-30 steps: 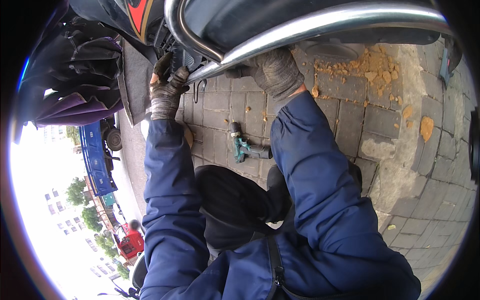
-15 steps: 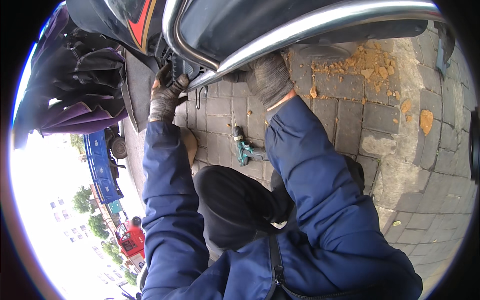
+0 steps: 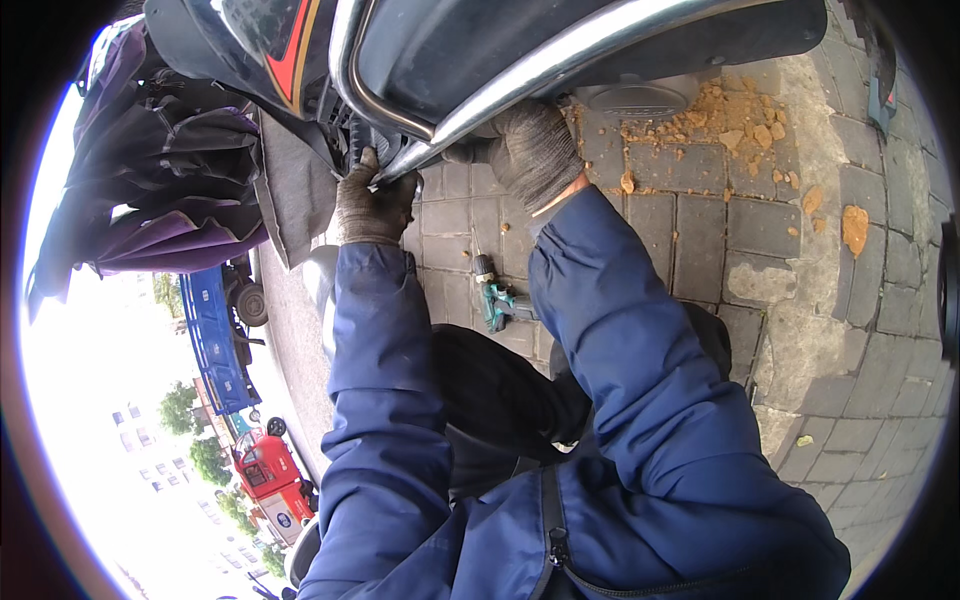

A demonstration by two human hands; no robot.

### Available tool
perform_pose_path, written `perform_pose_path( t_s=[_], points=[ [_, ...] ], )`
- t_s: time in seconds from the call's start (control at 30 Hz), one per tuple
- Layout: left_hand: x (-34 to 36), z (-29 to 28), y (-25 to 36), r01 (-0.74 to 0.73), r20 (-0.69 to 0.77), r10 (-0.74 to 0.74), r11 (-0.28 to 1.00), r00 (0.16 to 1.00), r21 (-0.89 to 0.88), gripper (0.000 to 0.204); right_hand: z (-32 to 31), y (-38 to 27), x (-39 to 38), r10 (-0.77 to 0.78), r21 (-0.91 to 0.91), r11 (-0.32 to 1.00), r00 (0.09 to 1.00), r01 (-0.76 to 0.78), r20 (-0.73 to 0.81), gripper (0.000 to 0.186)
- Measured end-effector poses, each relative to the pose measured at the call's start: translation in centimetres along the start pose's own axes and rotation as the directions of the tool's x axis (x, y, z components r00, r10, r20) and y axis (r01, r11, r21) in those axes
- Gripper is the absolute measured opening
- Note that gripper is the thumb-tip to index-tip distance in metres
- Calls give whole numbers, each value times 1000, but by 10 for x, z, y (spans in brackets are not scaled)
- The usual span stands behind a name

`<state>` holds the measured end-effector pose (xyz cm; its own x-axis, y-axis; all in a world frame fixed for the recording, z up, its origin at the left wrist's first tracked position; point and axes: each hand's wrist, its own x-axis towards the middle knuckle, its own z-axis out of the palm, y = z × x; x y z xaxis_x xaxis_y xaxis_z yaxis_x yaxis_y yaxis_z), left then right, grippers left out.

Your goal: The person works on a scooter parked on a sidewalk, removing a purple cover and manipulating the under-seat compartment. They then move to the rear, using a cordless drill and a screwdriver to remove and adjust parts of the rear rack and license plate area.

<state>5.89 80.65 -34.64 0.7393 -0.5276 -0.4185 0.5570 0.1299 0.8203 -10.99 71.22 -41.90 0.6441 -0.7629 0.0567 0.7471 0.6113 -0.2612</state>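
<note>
A dark vehicle body panel (image 3: 440, 50) with a red-and-gold stripe fills the top of the view, and a chrome tube guard (image 3: 560, 58) curves along it. My left hand (image 3: 375, 208), in a grey knit glove, is at the guard's lower end beside a black ribbed part (image 3: 357, 138). Its thumb points up and its fingers curl inward around something I cannot make out. Under the chrome tube, my right hand (image 3: 537, 155), gloved alike, is bent with its fingers reaching left. The bar and the hand itself hide what it grips.
A teal-and-black cordless drill (image 3: 493, 300) lies on the grey paving bricks (image 3: 655, 235) below my hands. Crumbled brown dirt (image 3: 745, 125) is scattered to the right. Dark cloth with purple lining (image 3: 170, 180) hangs at left. A blue truck bed (image 3: 215, 340) and red vehicle (image 3: 270, 475) stand beyond.
My left hand has shifted right and slightly down, and its fingers have curled in. The view has tilted a little. My right hand stays under the chrome tube.
</note>
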Motion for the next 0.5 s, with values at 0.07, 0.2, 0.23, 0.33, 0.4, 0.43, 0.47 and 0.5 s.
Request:
perform_pose_path(
  t_s=[0.07, 0.2, 0.23, 0.33, 0.4, 0.43, 0.47, 0.5],
  points=[
    [-5, 6, -3, -33, -43, 32, 999, 999, -6, 32, 4, -1, -2, 4, 40, 999, 997, -1, -81, 24],
    [-13, 10, -8, -16, 15, 16, 999, 1000, -31, 29, 7, -5, -5, 4, -21, 1000, 998, -5, -70, 24],
    [-13, 10, -9, -40, -31, 38, 998, 999, -49, 31, 7, -6, -6, 14, -25, 1000, 998, -16, -67, 24],
    [-13, 6, -12, -56, 34, 60, 991, 998, -121, 30, 6, -8, -8, -3, 13, 1000, 1000, 3, -22, 22],
    [-10, 3, -14, -35, 25, 39, 990, 999, -135, 33, 5, -9, -8, 18, 33, 999, 1000, -18, 7, 21],
    [-9, 1, -14, -29, 18, 31, 991, 999, -134, 35, 4, -10, -9, 24, 36, 999, 1000, -24, 20, 21],
    [-9, -1, -15, -19, 10, 21, 991, 1000, -132, 36, 4, -11, -9, 35, 13, 999, 999, -35, 8, 20],
    [-8, -2, -16, -18, 6, 19, 987, 1000, -161, 37, 5, -12, -10, 37, 40, 998, 999, -38, 39, 20]
  ],
)
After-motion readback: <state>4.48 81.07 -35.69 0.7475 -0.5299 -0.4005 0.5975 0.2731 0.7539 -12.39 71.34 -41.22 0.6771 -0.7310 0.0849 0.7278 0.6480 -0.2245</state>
